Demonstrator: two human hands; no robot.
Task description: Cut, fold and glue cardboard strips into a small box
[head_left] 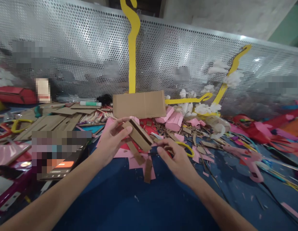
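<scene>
My left hand [112, 138] pinches a folded brown cardboard piece [139, 134] and holds it tilted above the blue table top [129, 199]. My right hand [176, 157] lies just right of it, fingers curled around the yellow-handled scissors [187, 148], whose blades point left under the cardboard. Pink paper scraps [135, 162] and cardboard strips [148, 170] lie beneath both hands. A larger flat cardboard sheet [138, 104] stands behind them.
A perforated metal screen [74, 51] with yellow paper shapes [132, 51] closes the back. Cardboard sheets [50, 123], a glue stick [90, 103] and a blurred phone [58, 157] lie left. A pink glue gun [250, 160], cotton tufts [206, 107] and coloured scraps clutter the right.
</scene>
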